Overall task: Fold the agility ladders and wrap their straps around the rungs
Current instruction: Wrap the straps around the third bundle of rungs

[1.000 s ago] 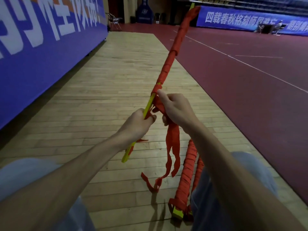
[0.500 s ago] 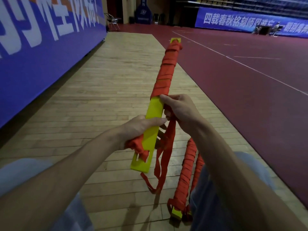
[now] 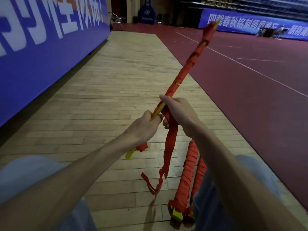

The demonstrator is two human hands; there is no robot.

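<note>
I hold a stack of yellow ladder rungs [image 3: 191, 64], edge-on, slanting up and away to the right, its far part wound in red strap. My left hand [image 3: 143, 127] grips the bare yellow near end from the left. My right hand [image 3: 178, 112] pinches the red strap [image 3: 170, 147] against the rungs just above it. The loose strap hangs down from my right hand, and its tail reaches the wooden floor. Two wrapped ladder bundles [image 3: 186, 179] lie on the floor by my right knee.
Wooden floor strip [image 3: 126, 77] runs ahead, with red court floor [image 3: 250, 84] to its right. A blue banner wall [image 3: 41, 52] lines the left side. A folding chair [image 3: 116, 19] stands far back. My knees in light blue fabric are at the bottom corners.
The rung stack has turned from flat face up to edge-on, and its far end has risen and swung right. My right hand brought the strap round the rungs.
</note>
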